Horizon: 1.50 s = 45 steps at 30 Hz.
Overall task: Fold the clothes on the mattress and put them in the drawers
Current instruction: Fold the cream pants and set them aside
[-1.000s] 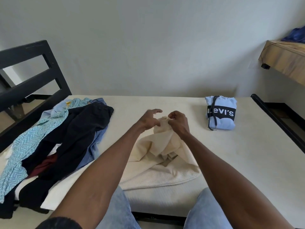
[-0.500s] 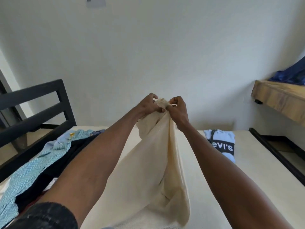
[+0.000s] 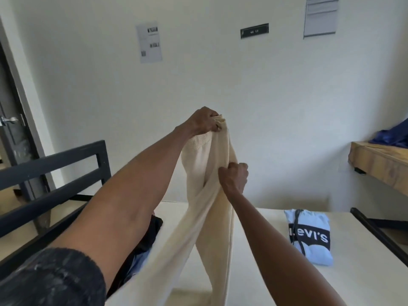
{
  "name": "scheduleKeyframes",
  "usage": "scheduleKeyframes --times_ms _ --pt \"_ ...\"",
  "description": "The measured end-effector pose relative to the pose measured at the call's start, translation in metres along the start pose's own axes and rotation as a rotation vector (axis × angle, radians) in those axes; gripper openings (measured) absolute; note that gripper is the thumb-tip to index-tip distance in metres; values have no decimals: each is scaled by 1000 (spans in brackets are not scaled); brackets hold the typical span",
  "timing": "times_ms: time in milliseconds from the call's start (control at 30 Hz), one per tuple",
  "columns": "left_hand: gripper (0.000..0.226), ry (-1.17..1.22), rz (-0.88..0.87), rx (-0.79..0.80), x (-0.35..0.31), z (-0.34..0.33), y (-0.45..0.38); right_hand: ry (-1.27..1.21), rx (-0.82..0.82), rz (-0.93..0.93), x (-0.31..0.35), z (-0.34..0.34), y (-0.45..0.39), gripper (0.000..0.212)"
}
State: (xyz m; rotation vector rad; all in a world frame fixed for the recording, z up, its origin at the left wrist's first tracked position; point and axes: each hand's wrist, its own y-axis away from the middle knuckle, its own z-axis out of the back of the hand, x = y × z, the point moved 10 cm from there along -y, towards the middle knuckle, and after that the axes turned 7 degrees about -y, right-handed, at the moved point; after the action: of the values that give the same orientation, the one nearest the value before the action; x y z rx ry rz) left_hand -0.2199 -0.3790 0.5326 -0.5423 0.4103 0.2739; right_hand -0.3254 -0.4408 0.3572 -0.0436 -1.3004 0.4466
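A cream knit garment (image 3: 212, 219) hangs in the air in front of me, above the pale mattress (image 3: 276, 281). My left hand (image 3: 204, 121) is raised and grips the garment's ribbed top edge. Lower and to the right, my right hand (image 3: 234, 177) is closed on a fold of the same cloth. A folded light-blue Levi's top (image 3: 309, 236) lies on the mattress at the right. Dark clothes (image 3: 145, 237) show under my left arm; most of that pile is hidden.
A black bed frame (image 3: 55, 173) runs along the left. A wooden shelf (image 3: 379, 164) with blue cloth (image 3: 393, 135) on it juts out at the right. A dark door with a handle (image 3: 8, 120) stands at far left. Papers hang on the white wall.
Both hands lifted the cream garment off the mattress. My left hand rose higher, my right hand slid down the cloth. The view tilted up.
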Motion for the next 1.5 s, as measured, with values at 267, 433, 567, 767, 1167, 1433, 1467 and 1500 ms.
scheduleKeyframes --times_ms 267,433,567,767,1167,1433,1467,1500 --pt "15 224 -18 -172 13 67 -19 -334 89 162 66 38 -50 23" --pt "19 231 -6 -123 7 68 -15 -295 296 229 42 -10 -13 41" --pt "25 249 144 -2 36 47 4 52 373 267 -5 -49 25 35" --pt "31 255 291 86 87 24 34 -206 506 -112 -78 -72 43 24" --pt "28 393 404 -51 186 21 91 -295 19 103 -67 1 19 16" --pt "7 48 313 -355 186 4 116 423 109 131 -120 20 3 5" --pt "9 61 323 -376 190 -3 121 309 20 49 -131 36 5 6" --pt "13 74 344 -389 194 -10 128 152 -61 -38 -142 49 8 10"
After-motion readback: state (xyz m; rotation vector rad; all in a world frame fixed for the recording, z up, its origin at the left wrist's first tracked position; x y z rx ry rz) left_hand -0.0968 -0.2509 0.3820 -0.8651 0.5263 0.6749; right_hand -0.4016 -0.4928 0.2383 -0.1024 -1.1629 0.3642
